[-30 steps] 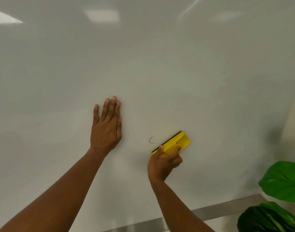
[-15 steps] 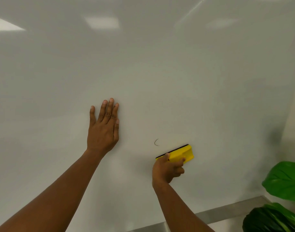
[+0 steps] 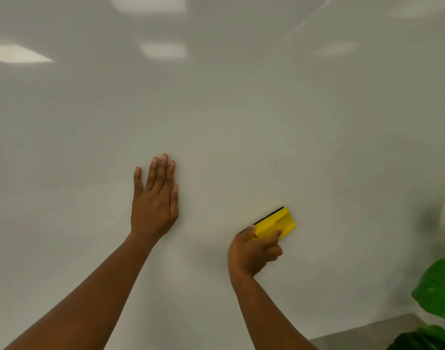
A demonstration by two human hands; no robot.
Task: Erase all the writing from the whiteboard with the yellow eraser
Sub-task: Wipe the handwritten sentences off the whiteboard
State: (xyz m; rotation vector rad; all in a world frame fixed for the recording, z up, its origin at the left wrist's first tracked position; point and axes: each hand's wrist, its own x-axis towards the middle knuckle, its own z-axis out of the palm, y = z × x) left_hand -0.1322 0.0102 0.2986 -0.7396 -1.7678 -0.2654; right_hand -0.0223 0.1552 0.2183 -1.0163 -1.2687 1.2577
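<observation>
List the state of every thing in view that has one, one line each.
Whiteboard: upright, no writing visible.
Yellow eraser: tilted, dark pad against the board, held.
Right hand: grips the eraser.
Left hand: flat on the board, fingers straight.
Plant: green leaves at the lower right corner, partly cut off.

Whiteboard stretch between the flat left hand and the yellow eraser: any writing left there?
No. In the head view, the whiteboard is bare between the left hand and the yellow eraser, which the right hand grips.
</observation>
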